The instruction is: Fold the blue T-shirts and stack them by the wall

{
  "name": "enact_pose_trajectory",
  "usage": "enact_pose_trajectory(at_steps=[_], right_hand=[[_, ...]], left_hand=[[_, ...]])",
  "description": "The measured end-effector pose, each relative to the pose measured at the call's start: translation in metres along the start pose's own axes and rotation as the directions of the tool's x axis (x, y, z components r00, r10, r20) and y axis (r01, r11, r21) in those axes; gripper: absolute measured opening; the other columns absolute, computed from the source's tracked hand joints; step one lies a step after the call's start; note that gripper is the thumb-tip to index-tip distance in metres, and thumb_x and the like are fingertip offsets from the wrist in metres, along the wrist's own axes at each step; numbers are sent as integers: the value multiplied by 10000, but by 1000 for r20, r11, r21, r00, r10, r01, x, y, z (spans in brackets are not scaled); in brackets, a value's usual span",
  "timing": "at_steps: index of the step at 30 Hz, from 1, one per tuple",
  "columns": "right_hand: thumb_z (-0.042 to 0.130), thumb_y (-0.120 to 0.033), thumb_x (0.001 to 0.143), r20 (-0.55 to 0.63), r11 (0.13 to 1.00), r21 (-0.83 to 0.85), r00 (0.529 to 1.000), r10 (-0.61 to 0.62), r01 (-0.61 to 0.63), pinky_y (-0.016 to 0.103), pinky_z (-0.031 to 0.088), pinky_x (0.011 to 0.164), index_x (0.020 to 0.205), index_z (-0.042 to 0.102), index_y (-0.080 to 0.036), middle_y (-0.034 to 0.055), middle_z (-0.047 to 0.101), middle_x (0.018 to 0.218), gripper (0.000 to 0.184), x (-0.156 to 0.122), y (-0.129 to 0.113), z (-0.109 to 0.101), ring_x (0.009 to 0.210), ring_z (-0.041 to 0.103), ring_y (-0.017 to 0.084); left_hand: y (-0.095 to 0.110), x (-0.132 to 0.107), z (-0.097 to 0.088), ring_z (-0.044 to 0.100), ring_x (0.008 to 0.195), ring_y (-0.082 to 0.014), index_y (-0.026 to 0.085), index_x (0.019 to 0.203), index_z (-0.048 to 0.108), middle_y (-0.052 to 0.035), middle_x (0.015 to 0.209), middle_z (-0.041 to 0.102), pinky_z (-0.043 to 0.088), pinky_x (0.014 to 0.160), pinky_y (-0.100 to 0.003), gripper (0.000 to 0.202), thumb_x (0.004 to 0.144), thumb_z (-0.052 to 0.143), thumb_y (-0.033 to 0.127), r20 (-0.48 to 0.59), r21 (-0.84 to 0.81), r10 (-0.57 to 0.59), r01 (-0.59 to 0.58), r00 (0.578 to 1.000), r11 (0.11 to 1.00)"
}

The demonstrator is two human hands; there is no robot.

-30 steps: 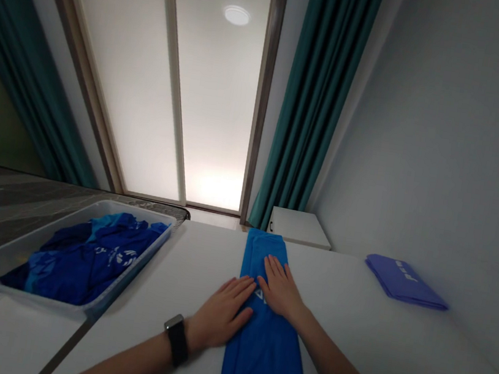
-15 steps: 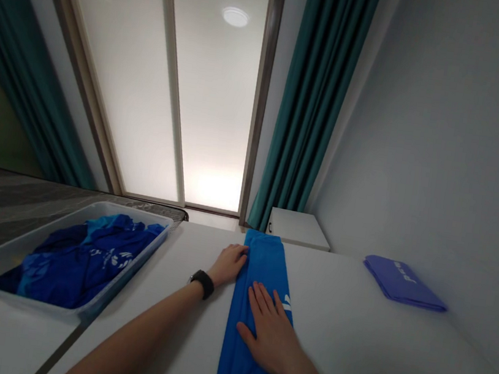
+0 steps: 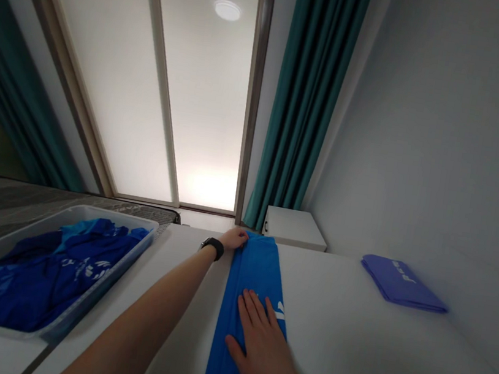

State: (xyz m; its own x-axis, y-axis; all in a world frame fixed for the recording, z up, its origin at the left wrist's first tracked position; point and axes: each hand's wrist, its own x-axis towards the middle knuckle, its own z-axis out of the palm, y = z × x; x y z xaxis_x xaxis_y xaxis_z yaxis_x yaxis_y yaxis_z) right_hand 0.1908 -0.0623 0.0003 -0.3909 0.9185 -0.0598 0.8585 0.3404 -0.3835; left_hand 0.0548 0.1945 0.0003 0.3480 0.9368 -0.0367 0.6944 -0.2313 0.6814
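Note:
A blue shirt (image 3: pixel 261 266) with a white print lies folded into a long narrow strip on the white table, running from its far edge toward me. At the strip's far left corner, my left hand (image 3: pixel 235 238), with a black watch on the wrist, has its fingers closed on the fabric edge. My right hand (image 3: pixel 262 343) rests flat on the middle of the shirt, fingers stretched out, just left of the white print. The near end of the shirt runs out of view.
To the left stands a translucent plastic bin (image 3: pixel 111 276) holding crumpled blue clothes (image 3: pixel 58 275). A folded purple garment (image 3: pixel 403 284) lies on the table (image 3: pixel 347 349) at the right, near the wall. Beyond the far edge is a small white cabinet (image 3: pixel 294 227).
My left hand has moved forward along the shirt's left edge to its far corner, and its fingers have closed there. My right hand stays flat on the shirt. The view has shifted slightly.

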Motion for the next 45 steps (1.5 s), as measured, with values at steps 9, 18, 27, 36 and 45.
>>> enact_pose_trajectory(at_steps=[9, 18, 27, 36, 45], right_hand=[[242, -583, 974, -1, 1000, -1, 1000, -4, 4, 498, -23, 1210, 1539, 183, -156, 59, 100, 1604, 711, 0, 0, -1, 1486, 69, 264], [234, -581, 974, -3, 1000, -1, 1000, -13, 13, 500, -28, 1208, 1542, 170, -171, 48, 96, 1604, 703, -1, 0, -1, 1487, 68, 263], [211, -590, 974, 12, 1000, 19, 1000, -19, 19, 497, -44, 1205, 1543, 168, -159, 55, 84, 1606, 715, -2, 0, -2, 1488, 47, 261], [216, -596, 974, 9, 1000, 10, 1000, -15, 15, 492, -46, 1207, 1543, 165, -160, 60, 86, 1608, 718, -1, -1, -2, 1489, 45, 252], [208, -602, 978, 4, 999, 36, 1000, -27, 27, 497, -45, 1207, 1543, 169, -166, 62, 95, 1610, 715, -4, -1, -4, 1488, 49, 252]], left_hand=[[-2, 6, -6, 607, 665, -153, 161, 724, 651, -3, 649, 651, 482, 637, -233, 138, 794, 573, 251, 66, -1, 52, -52, 996, 999], [-7, 11, -3, 622, 763, -171, 146, 770, 660, -38, 769, 687, 477, 712, -243, 120, 806, 576, 225, -41, 26, 81, -80, 996, 996], [-4, 9, -3, 648, 771, -178, 141, 994, 662, -55, 804, 706, 470, 694, -240, 180, 873, 538, 189, -111, 78, 9, -1, 994, 997], [10, 3, 2, 636, 851, -209, 171, 901, 685, -49, 850, 685, 472, 759, -266, 142, 806, 663, 274, -62, 148, 94, -84, 994, 985], [-7, 18, 12, 621, 645, -126, 132, 918, 673, -8, 712, 649, 480, 600, -210, 98, 845, 612, 156, -87, 44, 79, -76, 993, 996]])
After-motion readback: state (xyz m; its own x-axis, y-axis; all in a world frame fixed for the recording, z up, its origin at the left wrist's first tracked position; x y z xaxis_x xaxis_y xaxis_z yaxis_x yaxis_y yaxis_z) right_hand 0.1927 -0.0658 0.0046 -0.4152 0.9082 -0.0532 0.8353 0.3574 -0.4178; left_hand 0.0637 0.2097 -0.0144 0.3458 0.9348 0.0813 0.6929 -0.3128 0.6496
